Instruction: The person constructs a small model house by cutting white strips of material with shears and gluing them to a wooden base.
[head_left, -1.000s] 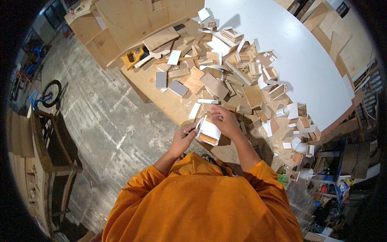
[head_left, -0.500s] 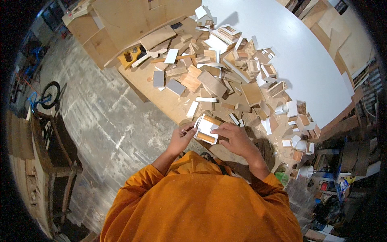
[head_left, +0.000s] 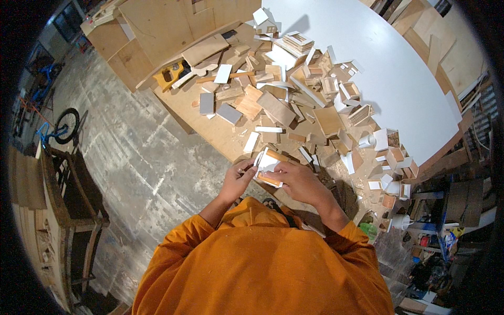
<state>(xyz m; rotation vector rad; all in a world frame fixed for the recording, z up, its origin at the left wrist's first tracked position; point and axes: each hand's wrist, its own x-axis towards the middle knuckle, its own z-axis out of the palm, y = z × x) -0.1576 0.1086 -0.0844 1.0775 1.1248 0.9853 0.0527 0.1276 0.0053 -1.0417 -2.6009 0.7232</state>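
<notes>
A small white boxy wooden piece (head_left: 268,159) with two orange-brown strips is held at the table's near edge, in front of my body. My left hand (head_left: 237,181) grips it by its left side, thumb on top and fingers at the rim. Over its lower right part lies my right hand (head_left: 300,181), fingers drawn together and fingertips down on the face by the lower strip. Whether something small is pinched in those fingertips is too small to tell. Small white-edged offcuts (head_left: 305,154) lie just beyond the right hand.
A large heap of wood offcuts (head_left: 277,109) and small white model-house parts covers the wooden table (head_left: 202,128). A yellow-handled saw (head_left: 169,76) lies at the far left. Behind stands a big white panel (head_left: 378,58). Concrete floor (head_left: 142,142) extends to the left, with a wooden frame (head_left: 68,218).
My right hand has moved left and slightly down across the white piece, its fingertips going from the middle to the lower strip. The left hand keeps its grip in place.
</notes>
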